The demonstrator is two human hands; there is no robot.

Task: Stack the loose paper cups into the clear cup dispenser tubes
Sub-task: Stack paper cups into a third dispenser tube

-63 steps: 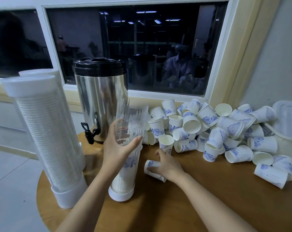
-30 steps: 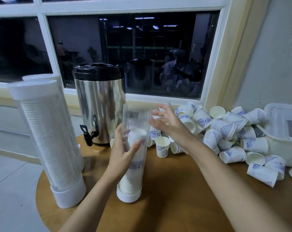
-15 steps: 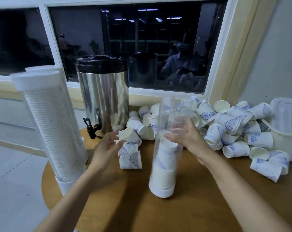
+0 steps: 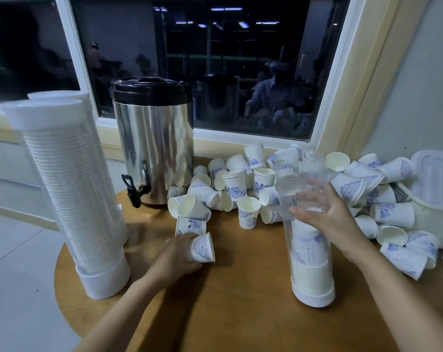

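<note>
A clear dispenser tube (image 4: pixel 307 252) stands upright on the round wooden table (image 4: pixel 240 313), about half filled with stacked paper cups. My right hand (image 4: pixel 324 219) grips the tube around its middle. My left hand (image 4: pixel 176 255) grips a white paper cup with blue print (image 4: pixel 202 247) that lies on its side on the table. A big pile of loose paper cups (image 4: pixel 266 184) spreads along the back of the table from the urn to the right edge.
Two full dispenser tubes with white caps (image 4: pixel 70 189) stand at the table's left edge. A steel urn with a black lid and tap (image 4: pixel 154 143) is at the back left. A white plastic bin (image 4: pixel 436 194) sits at the far right. A window lies behind.
The half-filled tube passed from my left hand to my right and shifted right across the table. My left hand dropped to the table and took hold of a lying cup.
</note>
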